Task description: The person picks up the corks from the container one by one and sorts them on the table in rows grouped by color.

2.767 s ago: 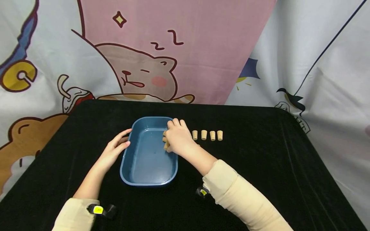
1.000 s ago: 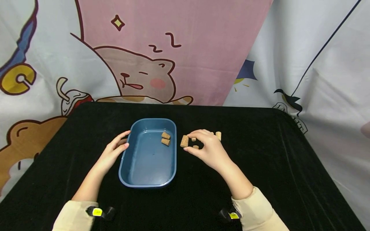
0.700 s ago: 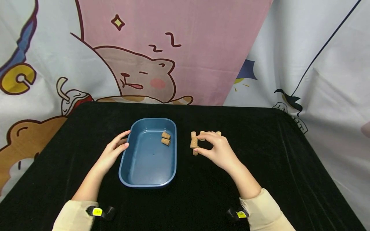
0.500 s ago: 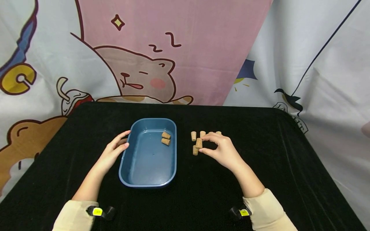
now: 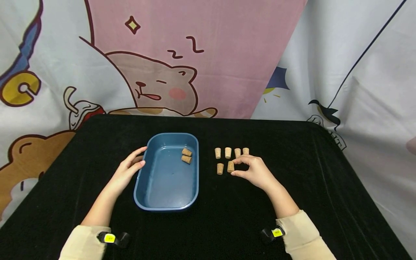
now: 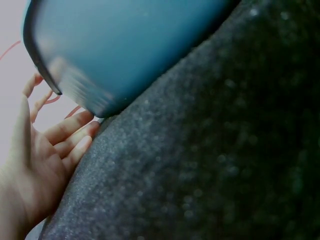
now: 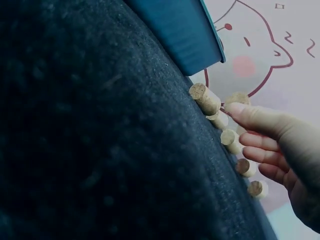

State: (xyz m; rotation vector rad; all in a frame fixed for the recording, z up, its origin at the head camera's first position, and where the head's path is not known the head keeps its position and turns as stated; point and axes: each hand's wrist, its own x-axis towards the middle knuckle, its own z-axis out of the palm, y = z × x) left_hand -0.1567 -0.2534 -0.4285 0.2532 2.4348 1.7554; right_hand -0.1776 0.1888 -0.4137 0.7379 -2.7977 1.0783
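Observation:
My right hand point(image 5: 255, 171) pinches a cork stopper point(image 5: 230, 167) between thumb and fingertip, right of a blue tray point(image 5: 137, 191). In the right wrist view the pinched cork stopper point(image 7: 238, 98) shows at the thumb tip, the other fingers loosely bent. Left of the held one, another cork stopper point(image 5: 220, 169) is on the black cloth. A row of further corks point(image 5: 228, 152) runs behind them, partly covered by the hand at its right end. My left hand point(image 5: 126, 169) rests its fingertips against the tray's left rim, fingers relaxed. Two corks point(image 5: 186, 159) lie inside the tray near its right wall.
A black cloth point(image 5: 292, 180) covers the table, whose far edge meets a printed curtain point(image 5: 234, 54) with cartoon animals. Small cameras point(image 5: 268, 235) are strapped at both wrists, just by the cream sleeves point(image 5: 307, 234).
Earlier my right hand was in the tray over several corks. It has come out to the right holding a cork, and another cork now stands in front of the row. The left hand stays at the rim.

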